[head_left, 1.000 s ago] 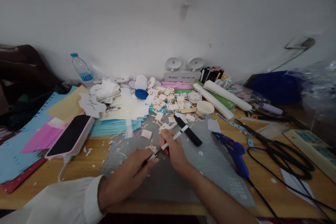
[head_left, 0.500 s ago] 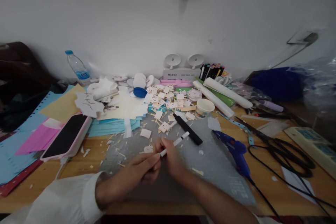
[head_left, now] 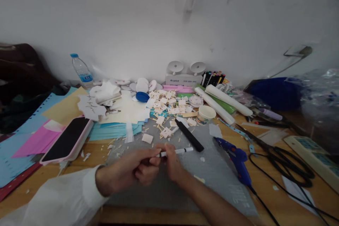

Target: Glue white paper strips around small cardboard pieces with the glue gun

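A slim white pen (head_left: 182, 150) with dark bands lies almost level between my two hands above the grey mat (head_left: 148, 197). My left hand (head_left: 144, 165) pinches its left end. My right hand (head_left: 171, 162) is closed round the middle, and the pen's right end sticks out past the fingers. Just beyond the hands is a black knife-like tool (head_left: 189, 135), lying slantwise on the mat. A small pale rectangular piece (head_left: 147, 138) lies behind my left hand. More pale pieces with sticks and drawn dots (head_left: 166, 132) lie behind that, near a heap of the same kind (head_left: 169, 100).
A blue glue gun (head_left: 237, 159) and black scissors (head_left: 286, 159) lie right, with a cable trailing forward. A paper cup (head_left: 206, 113) and white rolls (head_left: 227, 100) stand behind. Left are a phone (head_left: 67, 139), coloured papers (head_left: 113, 130) and a water bottle (head_left: 82, 70).
The pen has turned from slanting up to the right to nearly level. My left hand has shifted slightly up and left along its end. The view has moved a little.
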`<state>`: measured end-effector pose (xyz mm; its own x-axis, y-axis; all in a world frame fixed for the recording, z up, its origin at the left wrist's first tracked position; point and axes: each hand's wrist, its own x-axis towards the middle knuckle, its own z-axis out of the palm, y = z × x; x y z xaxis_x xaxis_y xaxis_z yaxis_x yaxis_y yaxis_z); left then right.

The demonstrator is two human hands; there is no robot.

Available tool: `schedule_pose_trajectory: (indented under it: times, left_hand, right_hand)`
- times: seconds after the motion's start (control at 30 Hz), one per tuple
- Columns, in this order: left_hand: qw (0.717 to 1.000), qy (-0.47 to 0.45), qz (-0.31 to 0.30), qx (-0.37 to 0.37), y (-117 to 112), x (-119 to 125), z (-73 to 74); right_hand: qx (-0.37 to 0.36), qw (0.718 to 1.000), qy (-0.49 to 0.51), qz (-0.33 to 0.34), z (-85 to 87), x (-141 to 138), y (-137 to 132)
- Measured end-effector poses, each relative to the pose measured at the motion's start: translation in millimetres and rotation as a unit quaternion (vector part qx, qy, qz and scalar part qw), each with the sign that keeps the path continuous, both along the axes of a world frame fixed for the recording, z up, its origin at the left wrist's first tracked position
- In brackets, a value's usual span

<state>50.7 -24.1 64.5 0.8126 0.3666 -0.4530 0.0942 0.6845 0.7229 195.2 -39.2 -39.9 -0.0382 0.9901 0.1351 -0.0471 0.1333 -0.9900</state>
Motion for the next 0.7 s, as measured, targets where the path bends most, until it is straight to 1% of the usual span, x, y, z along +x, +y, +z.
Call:
schedule_pose_trajectory:
  times: [0.03,0.07,0.1,0.13,0.17,0.2,0.27,0.33,0.4,0.47,0.5,0.53,0.57,0.6,0.63,0.67,0.7]
  left_hand:
    - [0.995,0.048,-0.009,0.086,8.1,-2.1,3.2]
    - [0.978,0.1,-0.013,0.18,17.6,-4.1,5.6]
    - [0.944,0.154,-0.003,0.293,28.3,-6.0,6.7]
    - [0.884,0.215,0.015,0.414,40.0,-7.7,6.3]
    - [0.857,0.238,0.031,0.456,52.3,-9.1,4.2]
    - [0.837,0.253,0.047,0.484,64.7,-10.1,0.4]
    - [0.786,0.29,0.069,0.542,87.1,-10.6,-10.4]
    - [0.734,0.326,0.081,0.59,102.6,-8.7,-21.4]
    - [0.691,0.347,0.094,0.627,107.6,-5.1,-27.6]
    - [0.66,0.341,0.105,0.661,100.5,-0.8,-26.3]
    - [0.65,0.328,0.104,0.678,92.6,1.2,-23.0]
    - [0.647,0.303,0.092,0.693,82.4,2.8,-18.4]
    - [0.649,0.275,0.072,0.705,70.3,4.1,-13.1]
    - [0.659,0.224,0.033,0.717,57.3,4.9,-7.5]
    - [0.685,0.119,-0.038,0.717,44.1,5.3,-2.4]
    - [0.714,0.028,-0.111,0.691,31.8,5.2,2.1]
    - [0.738,-0.038,-0.167,0.653,21.0,4.5,5.5]
  right_hand:
    - [0.014,1.0,-0.023,0.002,3.4,2.2,2.7]
    - [0.03,0.998,-0.051,0.008,7.9,4.5,5.5]
    - [0.046,0.996,-0.08,0.014,13.1,7.0,8.0]
    - [0.058,0.992,-0.106,0.018,18.9,9.5,9.8]
    - [0.067,0.989,-0.131,0.018,24.9,11.9,10.7]
    - [0.074,0.985,-0.155,0.013,30.8,14.3,10.6]
    - [0.086,0.976,-0.199,0.0,41.6,19.1,6.2]
    - [0.099,0.966,-0.238,0.002,50.9,25.0,-3.4]
    - [0.119,0.943,-0.309,0.028,59.0,31.6,-17.0]
    - [0.14,0.895,-0.418,0.063,67.1,37.1,-32.2]
    - [0.148,0.87,-0.464,0.075,71.5,38.5,-39.5]
    - [0.155,0.85,-0.496,0.086,76.3,38.6,-46.2]
    - [0.16,0.839,-0.511,0.095,81.8,37.2,-52.1]
    - [0.164,0.834,-0.516,0.108,88.1,34.5,-57.1]
    - [0.169,0.833,-0.513,0.122,95.0,30.9,-61.3]
    - [0.175,0.833,-0.506,0.137,102.5,26.7,-64.8]
    - [0.182,0.836,-0.497,0.149,110.3,22.7,-67.8]
